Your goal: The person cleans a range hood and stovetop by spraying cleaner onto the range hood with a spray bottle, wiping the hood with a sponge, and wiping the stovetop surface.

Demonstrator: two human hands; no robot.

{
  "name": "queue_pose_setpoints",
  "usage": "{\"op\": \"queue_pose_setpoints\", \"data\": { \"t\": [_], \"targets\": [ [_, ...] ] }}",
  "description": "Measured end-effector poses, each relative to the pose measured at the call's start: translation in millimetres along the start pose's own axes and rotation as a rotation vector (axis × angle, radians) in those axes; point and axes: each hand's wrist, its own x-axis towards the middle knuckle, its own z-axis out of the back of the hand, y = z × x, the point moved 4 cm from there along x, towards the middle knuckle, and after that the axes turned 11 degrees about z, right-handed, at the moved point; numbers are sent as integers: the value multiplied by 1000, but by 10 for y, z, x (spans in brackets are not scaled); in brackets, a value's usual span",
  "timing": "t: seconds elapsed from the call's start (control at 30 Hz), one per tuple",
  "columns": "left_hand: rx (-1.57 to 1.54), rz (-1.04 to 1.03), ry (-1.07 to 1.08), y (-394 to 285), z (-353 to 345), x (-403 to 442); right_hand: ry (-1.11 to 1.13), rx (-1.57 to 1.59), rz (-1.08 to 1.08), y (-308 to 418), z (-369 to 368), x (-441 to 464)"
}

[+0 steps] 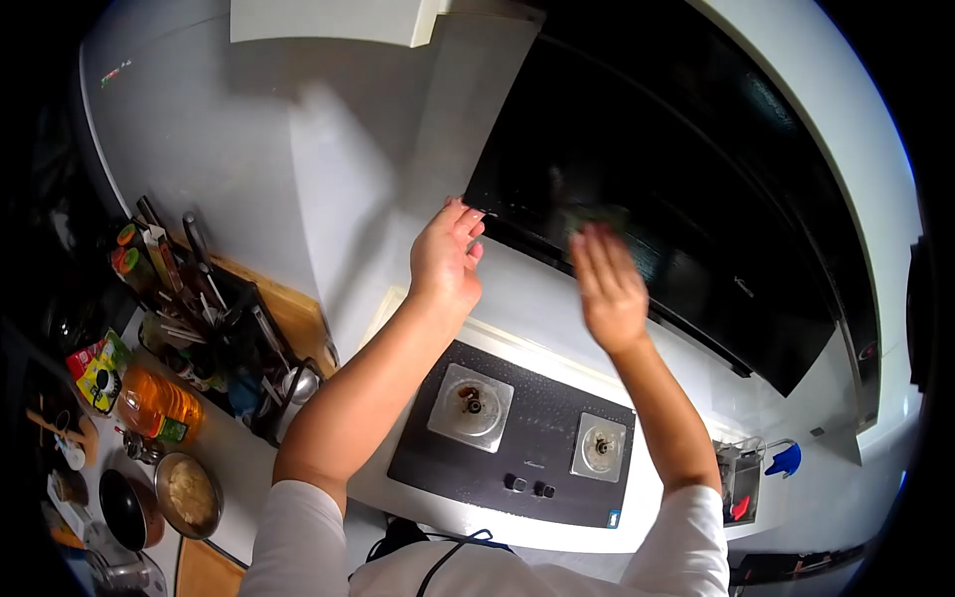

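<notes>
A black glossy range hood slants across the upper right of the head view, with wet-looking streaks on its glass. At its lower left corner is my left hand, fingers curled against the edge. My right hand is raised at the lower part of the panel, fingers stretched out and slightly blurred. A dim greenish patch shows at its fingertips; whether this is a cloth or a reflection I cannot make out. Below both arms lies a dark gas cooktop, covered in droplets, with two exposed burners.
At left, the counter holds a utensil rack, an oil bottle, a pan and a bowl of pale food. A sink with a blue cloth near its faucet is at right. A white box-like fixture hangs above.
</notes>
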Motion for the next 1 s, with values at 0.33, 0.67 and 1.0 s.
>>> {"op": "queue_pose_setpoints", "data": {
  "t": [0.33,0.67,1.0],
  "targets": [
    [166,-58,-12,-226,138,212,65,169,10,134,-161,648],
    [213,-132,28,-218,118,220,111,142,-45,-362,-187,1177],
    [205,-186,-5,-162,136,262,22,31,188,-730,-285,1524]
  ]
}}
